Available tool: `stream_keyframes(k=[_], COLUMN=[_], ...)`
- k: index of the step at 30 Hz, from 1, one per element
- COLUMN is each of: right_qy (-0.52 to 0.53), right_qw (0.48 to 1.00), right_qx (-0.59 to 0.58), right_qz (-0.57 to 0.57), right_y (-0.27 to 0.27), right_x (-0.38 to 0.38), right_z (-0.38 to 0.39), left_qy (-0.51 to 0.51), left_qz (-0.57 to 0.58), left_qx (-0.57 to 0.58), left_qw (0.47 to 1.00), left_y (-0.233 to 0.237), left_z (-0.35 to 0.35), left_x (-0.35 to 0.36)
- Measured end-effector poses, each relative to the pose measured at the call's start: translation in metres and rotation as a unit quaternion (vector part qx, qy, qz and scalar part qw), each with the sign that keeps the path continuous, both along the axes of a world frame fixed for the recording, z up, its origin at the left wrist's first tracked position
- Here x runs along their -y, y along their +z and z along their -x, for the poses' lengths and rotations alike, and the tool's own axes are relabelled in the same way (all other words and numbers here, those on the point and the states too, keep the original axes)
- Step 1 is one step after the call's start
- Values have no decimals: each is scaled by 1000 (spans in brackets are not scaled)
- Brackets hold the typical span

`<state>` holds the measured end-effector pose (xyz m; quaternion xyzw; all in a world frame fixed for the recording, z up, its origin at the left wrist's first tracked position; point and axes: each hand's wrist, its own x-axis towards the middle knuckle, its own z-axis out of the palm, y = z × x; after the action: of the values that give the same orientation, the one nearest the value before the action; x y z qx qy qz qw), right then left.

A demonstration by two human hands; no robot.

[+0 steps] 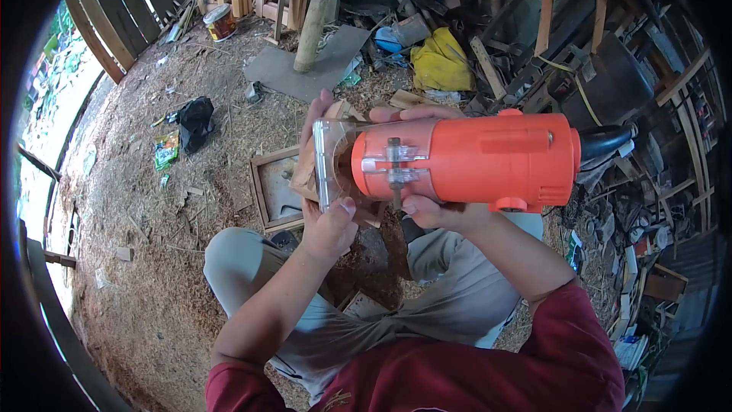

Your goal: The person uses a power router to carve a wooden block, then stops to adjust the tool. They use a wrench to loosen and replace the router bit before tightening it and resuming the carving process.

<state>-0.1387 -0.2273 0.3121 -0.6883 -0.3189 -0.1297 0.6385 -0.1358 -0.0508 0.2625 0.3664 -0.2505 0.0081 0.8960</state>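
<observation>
orange power tool [496, 160] held sideways above the legs [457, 263]; right hand [436, 216] grasping its body; left hand [332, 230] clasping its clear base [321, 149] and a wood piece [305, 172]; ground [130, 244] strewn with shavings [152, 328], bearing a wooden tray [258, 192]; beyond, a bamboo pole [315, 23] and yellow cloth [442, 65].

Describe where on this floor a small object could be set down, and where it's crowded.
Open, sawdust-strewn ground lies between the left knee and small wood block; a smaller patch lies between the tin and black bag. Crowded: the scrap pile at right, and around the orange tool.
</observation>
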Motion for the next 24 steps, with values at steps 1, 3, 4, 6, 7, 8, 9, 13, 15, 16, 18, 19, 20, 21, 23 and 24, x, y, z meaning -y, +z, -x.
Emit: stream_keyframes(k=[1, 3, 4, 6, 7, 8, 9, 13, 15, 16, 18, 19, 20, 21, 23, 24], right_qy=[-2, -9, -14, -29, -3, 22, 48, 16, 12, 12, 17, 22, 27, 28, 31, 22], right_qw=[999, 998, 998, 995, 988, 974, 953, 931, 933, 934, 934, 933, 932, 937, 947, 964], right_qx=[26, 35, 18, -100, -127, -154, -180, -253, -255, -255, -245, -235, -225, -210, -179, -148], right_qz=[27, 54, 53, -4, -83, -162, -239, -261, -253, -249, -258, -270, -283, -278, -266, -218], right_y=[-2, -4, -5, -4, -1, 4, 8, 8, -1, -4, -5, -4, -4, -3, -1, -1], right_x=[2, 3, 3, -5, -7, -8, -10, -16, -15, -14, -16, -17, -18, -18, -16, -11], right_z=[-3, -7, -7, -2, -3, -6, -9, -19, -26, -28, -28, -26, -25, -25, -23, -24], left_qy=[-9, -27, -35, -158, -218, -176, -193, -224, -207, -192, -189, -202, -215, -211, -204, -197], left_qz=[15, 38, 50, 89, 106, 115, 119, 115, 98, 86, 80, 85, 91, 89, 85, 67], left_qx=[-15, -47, -64, -161, -207, -235, -248, -286, -289, -284, -270, -262, -254, -247, -235, -228], left_qw=[1000, 998, 996, 970, 948, 949, 942, 925, 930, 936, 941, 940, 939, 941, 947, 951], left_y=[0, -4, -9, -26, -32, -37, -38, -45, -44, -40, -41, -47, -50, -49, -45, -45], left_z=[2, 4, 5, 7, 6, 7, 7, 6, 3, 2, -1, -4, -5, -5, -3, -3], left_x=[2, 7, 8, 4, 3, 13, 14, 16, 15, 14, 9, 6, 2, -1, -6, -9])
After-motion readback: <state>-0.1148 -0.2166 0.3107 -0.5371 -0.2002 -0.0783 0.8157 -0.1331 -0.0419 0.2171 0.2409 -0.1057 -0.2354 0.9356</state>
